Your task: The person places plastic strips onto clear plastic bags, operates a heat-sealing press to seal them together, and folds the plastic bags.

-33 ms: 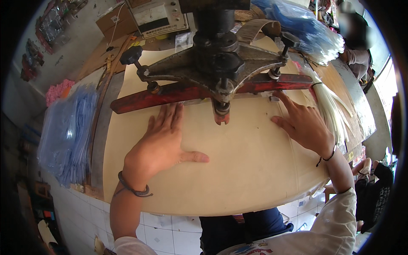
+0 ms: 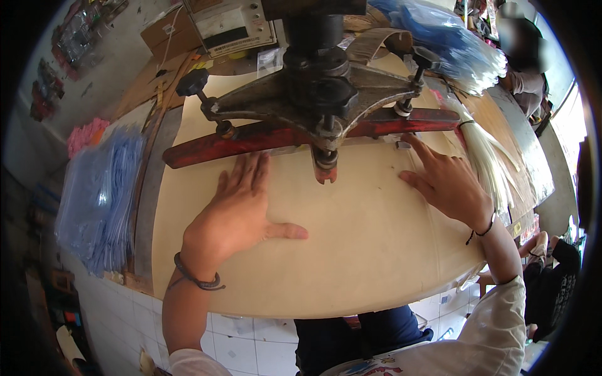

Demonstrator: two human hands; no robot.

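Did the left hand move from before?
No. The left hand lies in the same spot on the tan sheet, no nearer to the blue plastic pile and no farther.

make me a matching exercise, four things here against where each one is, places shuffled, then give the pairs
Things:
1. left hand
2. red bar
3. white strips
4. pink pile

Places:
A. just right of the right hand
B. left of the tan sheet
C. under the metal bracket
D. resting on the tan sheet

Pairs: 1-D, 2-C, 3-A, 4-B
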